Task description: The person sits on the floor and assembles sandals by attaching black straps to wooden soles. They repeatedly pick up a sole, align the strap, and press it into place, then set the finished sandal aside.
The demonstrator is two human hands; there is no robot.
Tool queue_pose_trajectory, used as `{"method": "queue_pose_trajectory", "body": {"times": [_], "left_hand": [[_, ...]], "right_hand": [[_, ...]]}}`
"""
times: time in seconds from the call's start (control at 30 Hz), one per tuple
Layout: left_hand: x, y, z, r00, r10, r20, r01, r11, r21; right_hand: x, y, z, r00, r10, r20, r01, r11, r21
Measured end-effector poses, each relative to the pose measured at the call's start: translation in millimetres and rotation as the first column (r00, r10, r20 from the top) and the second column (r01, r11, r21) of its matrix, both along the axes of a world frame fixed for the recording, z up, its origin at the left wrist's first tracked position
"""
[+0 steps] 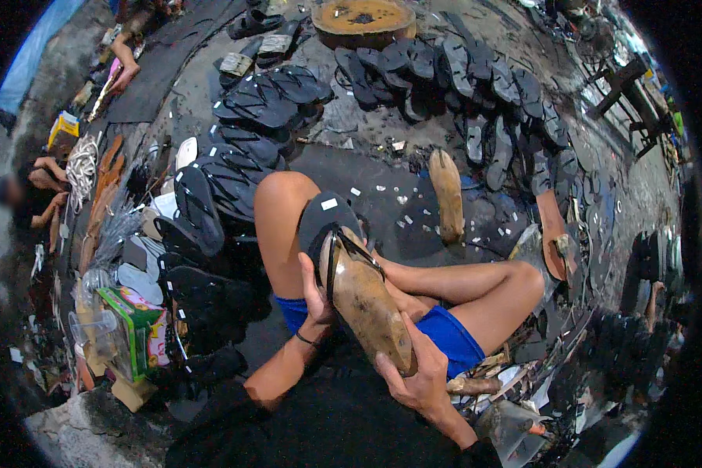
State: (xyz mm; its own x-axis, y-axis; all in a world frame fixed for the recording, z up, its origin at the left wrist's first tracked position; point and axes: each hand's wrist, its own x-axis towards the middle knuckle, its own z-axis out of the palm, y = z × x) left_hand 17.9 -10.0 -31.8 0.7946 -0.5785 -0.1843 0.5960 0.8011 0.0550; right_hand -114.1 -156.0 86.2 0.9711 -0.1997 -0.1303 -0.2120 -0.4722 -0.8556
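Observation:
A brown wooden shoe last point(370, 316) is tilted in front of my lap, with a black flip-flop point(317, 220) at its far end. The flip-flop's thin black straps cross over the last, and a small white label is on its toe. Along the left side, my left hand point(313, 295) is closed around the flip-flop and last, its thumb up the edge. My right hand point(420, 365) grips the last's near, heel end, with fingers on both sides. Parts of the sole and the fingers beneath are hidden.
Rows of black flip-flops point(265, 101) curve around me on the ground. Another wooden last point(446, 199) lies ahead, and a round wood block point(363, 19) stands at the back. A green box point(136, 327) and cord bundle point(83, 168) are left. Other people's limbs show at the left.

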Motion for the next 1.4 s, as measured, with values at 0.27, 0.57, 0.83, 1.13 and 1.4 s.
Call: {"method": "queue_pose_trajectory", "body": {"times": [0.27, 0.57, 0.83, 1.13, 1.4], "left_hand": [[5, 2, 10, 1.000, -0.027, -0.011, 0.029, 0.945, 0.325], [11, 10, 30, 0.992, -0.053, 0.111, -0.055, 0.615, 0.786], [28, -33, 47, 0.981, -0.174, 0.084, 0.117, 0.881, 0.459], [48, -36, 20, 0.914, -0.392, 0.107, 0.250, 0.750, 0.612], [67, -34, 23, 0.936, -0.341, 0.089, 0.301, 0.905, 0.301]], "right_hand": [[8, -10, -8, 0.987, 0.107, 0.120, -0.087, 0.984, -0.157], [-22, -40, 3, 0.998, -0.035, -0.052, 0.042, 0.989, 0.144], [106, -72, -133, 0.927, -0.365, 0.083, 0.374, 0.896, -0.242], [142, -61, -24, 0.953, -0.062, 0.298, -0.017, 0.966, 0.256], [159, -93, -104, 0.931, -0.284, 0.229, 0.102, 0.805, 0.584]]}}
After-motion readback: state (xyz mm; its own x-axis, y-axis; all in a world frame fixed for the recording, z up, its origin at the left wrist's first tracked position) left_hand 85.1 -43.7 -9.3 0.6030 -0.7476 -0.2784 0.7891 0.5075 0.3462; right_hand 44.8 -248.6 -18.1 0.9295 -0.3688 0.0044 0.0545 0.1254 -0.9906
